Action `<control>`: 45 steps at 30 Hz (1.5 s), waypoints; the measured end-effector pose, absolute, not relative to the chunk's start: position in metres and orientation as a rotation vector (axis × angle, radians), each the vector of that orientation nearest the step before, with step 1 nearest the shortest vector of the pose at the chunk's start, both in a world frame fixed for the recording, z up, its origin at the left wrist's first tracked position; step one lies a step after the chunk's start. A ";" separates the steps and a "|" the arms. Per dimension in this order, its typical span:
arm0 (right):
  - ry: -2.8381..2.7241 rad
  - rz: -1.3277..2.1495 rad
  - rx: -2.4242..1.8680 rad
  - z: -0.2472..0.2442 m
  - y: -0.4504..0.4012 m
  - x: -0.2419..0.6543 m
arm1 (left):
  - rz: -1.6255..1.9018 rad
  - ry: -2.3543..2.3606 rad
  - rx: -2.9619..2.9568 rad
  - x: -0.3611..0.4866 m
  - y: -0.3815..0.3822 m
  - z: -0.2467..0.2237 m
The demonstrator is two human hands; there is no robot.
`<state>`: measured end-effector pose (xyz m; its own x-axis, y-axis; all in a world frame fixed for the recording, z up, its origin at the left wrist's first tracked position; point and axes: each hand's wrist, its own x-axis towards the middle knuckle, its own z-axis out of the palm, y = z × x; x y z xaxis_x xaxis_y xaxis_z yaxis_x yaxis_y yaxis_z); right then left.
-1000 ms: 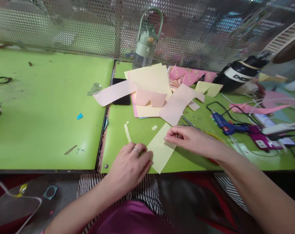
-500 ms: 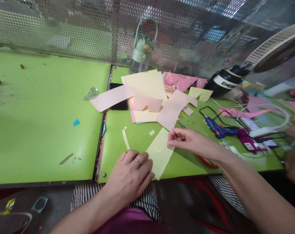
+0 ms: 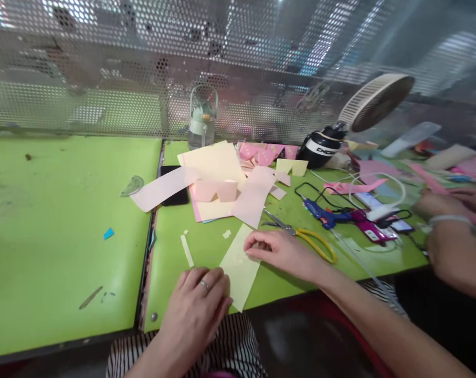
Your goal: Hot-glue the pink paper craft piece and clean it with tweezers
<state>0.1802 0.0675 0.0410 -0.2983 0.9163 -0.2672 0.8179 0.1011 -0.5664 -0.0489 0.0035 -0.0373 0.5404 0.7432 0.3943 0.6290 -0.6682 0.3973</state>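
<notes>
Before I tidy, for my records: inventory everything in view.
Paper strip: one, yellow, between hands
Papers: many, pink, cream, central
Small scraps: several, blue, yellow, left
Half-disc: one, translucent, left
Scissors: one pair, yellow-handled, right
Glue gun: one, blue, right
Block: one, purple, right
Cables: several, black, white, right
Phone-like slab: one, black, centre-left
Bottle: one, pale green, rear
Labelled container: one, black, rear right
Fan: one, whitish, above container
Table panels: two, green, beneath
Mesh: one, grey, behind
Co-worker's hands: two, far right
Left hand: one, beside strip
Right hand: one, over strip
</notes>
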 end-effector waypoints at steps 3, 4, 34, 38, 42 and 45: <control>-2.178 0.975 -1.686 0.036 0.060 0.183 | 0.813 1.173 2.598 -0.048 0.002 -0.038; -2.174 0.965 -1.650 0.034 0.058 0.183 | 0.807 1.170 2.605 -0.048 0.001 -0.038; -2.228 0.157 -1.682 0.013 0.081 0.254 | 0.655 1.845 1.932 -0.044 0.182 0.033; -2.253 0.087 -1.718 0.007 0.078 0.260 | 0.692 1.746 1.829 -0.043 0.196 0.015; -2.248 0.008 -1.783 0.003 0.073 0.270 | 0.743 1.647 1.763 -0.045 0.197 0.007; -2.233 -0.013 -1.833 0.002 0.071 0.275 | 0.781 1.597 1.717 -0.046 0.197 0.004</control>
